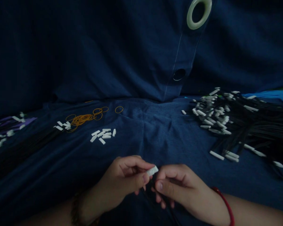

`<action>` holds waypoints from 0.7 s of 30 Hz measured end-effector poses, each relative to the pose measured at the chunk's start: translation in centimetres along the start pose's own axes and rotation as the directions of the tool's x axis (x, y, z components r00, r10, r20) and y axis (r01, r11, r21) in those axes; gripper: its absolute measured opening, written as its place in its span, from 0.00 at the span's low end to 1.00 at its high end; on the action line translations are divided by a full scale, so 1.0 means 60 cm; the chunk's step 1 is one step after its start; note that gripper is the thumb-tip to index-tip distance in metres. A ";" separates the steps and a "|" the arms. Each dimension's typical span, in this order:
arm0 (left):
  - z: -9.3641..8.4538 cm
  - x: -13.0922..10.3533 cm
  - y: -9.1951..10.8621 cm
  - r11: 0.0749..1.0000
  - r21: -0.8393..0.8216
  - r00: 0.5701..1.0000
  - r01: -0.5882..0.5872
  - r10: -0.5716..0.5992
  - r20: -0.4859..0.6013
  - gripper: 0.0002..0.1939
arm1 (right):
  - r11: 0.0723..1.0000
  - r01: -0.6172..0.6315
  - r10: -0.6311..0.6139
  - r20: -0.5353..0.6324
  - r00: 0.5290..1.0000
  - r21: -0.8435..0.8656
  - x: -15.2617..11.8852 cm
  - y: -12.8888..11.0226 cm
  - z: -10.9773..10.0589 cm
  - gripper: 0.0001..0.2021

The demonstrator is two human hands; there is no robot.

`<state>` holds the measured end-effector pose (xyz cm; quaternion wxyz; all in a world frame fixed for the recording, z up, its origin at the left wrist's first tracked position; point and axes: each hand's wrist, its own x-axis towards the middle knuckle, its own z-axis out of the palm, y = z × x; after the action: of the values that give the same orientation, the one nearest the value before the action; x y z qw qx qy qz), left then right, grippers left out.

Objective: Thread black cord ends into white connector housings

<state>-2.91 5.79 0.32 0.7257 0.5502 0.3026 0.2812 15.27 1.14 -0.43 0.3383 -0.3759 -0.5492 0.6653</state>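
Note:
Near the bottom middle, my left hand pinches a small white rectangular piece between thumb and fingertips. Close beside it on the right, my right hand is closed with thumb against forefinger on a thin black cord that hangs below. Whether the cord joins the white piece cannot be made out in the dim light. Beyond my left hand lies a small group of loose white pieces on the dark blue cloth.
A heap of orange rubber bands lies left of centre, with one rubber band apart. Black cords with white ends are piled at right. More white-tipped cords lie at left. A dark blue curtain with ring eyelets hangs behind.

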 end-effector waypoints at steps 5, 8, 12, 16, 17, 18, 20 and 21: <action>0.001 -0.002 0.001 0.999 0.021 0.998 0.046 -0.045 -0.037 0.07 | 0.991 0.080 -0.088 -0.066 0.994 -0.109 -0.003 0.000 0.003 0.16; 0.002 -0.003 0.000 0.998 0.032 0.997 0.055 -0.053 -0.050 0.08 | 0.984 0.119 -0.134 -0.108 0.985 -0.135 -0.001 0.000 0.001 0.15; 0.003 -0.002 -0.002 0.997 0.050 0.996 0.060 -0.056 -0.067 0.09 | 0.990 0.102 -0.108 -0.060 0.992 -0.095 0.001 0.003 0.000 0.13; 0.006 -0.001 0.001 0.995 0.060 0.993 0.083 -0.077 -0.090 0.09 | 0.993 0.099 -0.102 -0.040 0.994 -0.070 0.001 0.004 0.000 0.11; 0.006 -0.001 0.002 0.994 0.061 0.992 0.089 -0.083 -0.093 0.10 | 0.992 0.108 -0.111 -0.041 0.993 -0.069 0.001 0.004 0.000 0.11; 0.007 -0.001 0.002 0.994 0.057 0.992 0.090 -0.084 -0.095 0.10 | 0.991 0.118 -0.121 -0.043 0.992 -0.069 0.001 0.003 0.000 0.11; 0.007 -0.002 0.003 0.995 0.045 0.992 0.088 -0.083 -0.092 0.10 | 0.989 0.128 -0.132 -0.048 0.990 -0.068 0.001 0.002 0.000 0.11; 0.006 -0.002 0.004 0.995 0.038 0.992 0.088 -0.085 -0.090 0.10 | 0.990 0.127 -0.131 -0.053 0.990 -0.065 0.002 0.002 -0.001 0.11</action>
<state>-2.71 5.51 0.62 0.7113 0.5388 0.3639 0.2671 15.26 1.23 -0.54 0.3844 -0.3686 -0.5828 0.6138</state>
